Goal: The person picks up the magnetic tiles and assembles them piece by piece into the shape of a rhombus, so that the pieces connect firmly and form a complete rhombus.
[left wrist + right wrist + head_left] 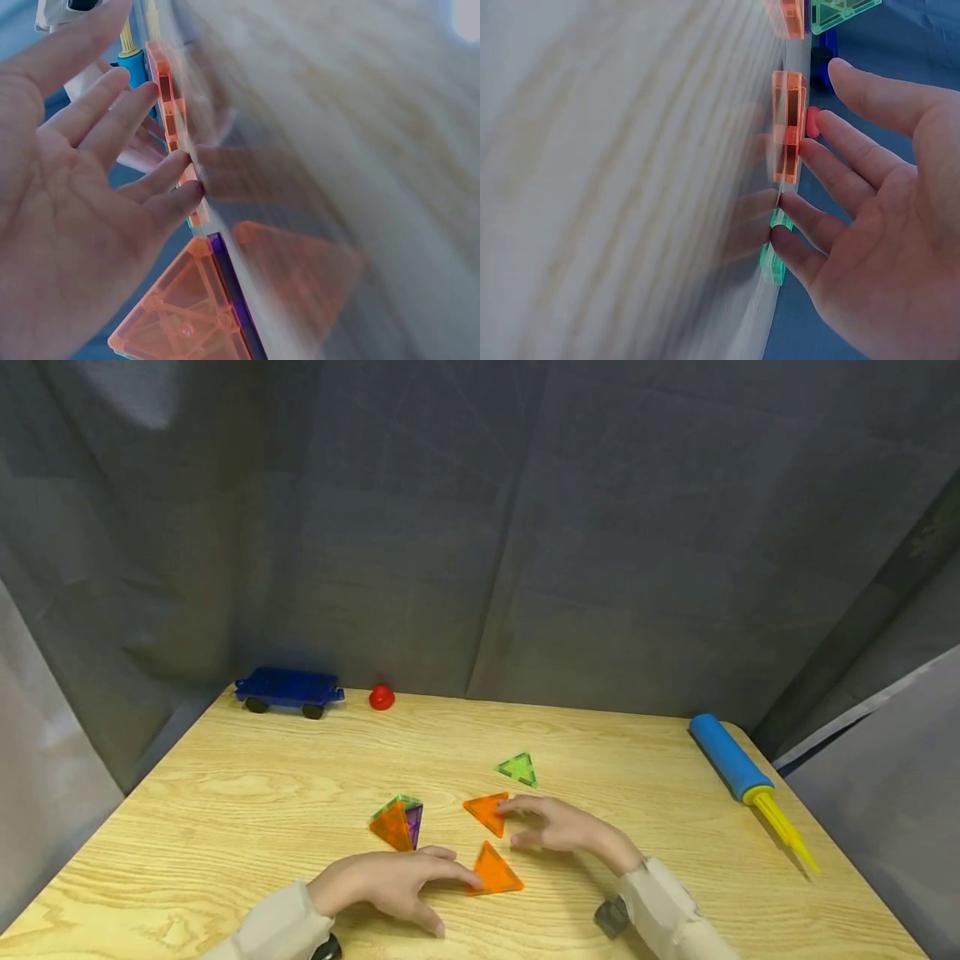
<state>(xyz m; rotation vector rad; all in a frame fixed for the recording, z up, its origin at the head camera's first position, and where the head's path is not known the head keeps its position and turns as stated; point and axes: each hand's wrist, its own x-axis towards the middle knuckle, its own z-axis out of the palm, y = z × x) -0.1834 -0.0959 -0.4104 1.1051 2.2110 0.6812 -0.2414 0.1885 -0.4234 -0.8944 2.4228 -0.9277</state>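
Observation:
Two flat orange triangle tiles lie on the wooden table. My left hand [393, 883], fingers spread, has a fingertip at the edge of the nearer orange tile [495, 872]. Fingertips of my right hand [557, 823] touch the farther orange tile [484, 811], with the thumb held apart from it. Left of these tiles, a small pyramid of orange, green and purple triangle tiles [392, 827] stands just beyond my left hand. A green triangle tile [519, 768] lies flat farther back. In the right wrist view the fingers [840, 180] look fairly straight, and the palm is bare.
A dark blue toy wagon [288, 689] with black wheels stands at the table's back left corner, beside a small red dome-shaped piece [382, 697]. Along the right side lies a blue and yellow hand pump [731, 760]. Grey cloth [390, 543] hangs behind the table.

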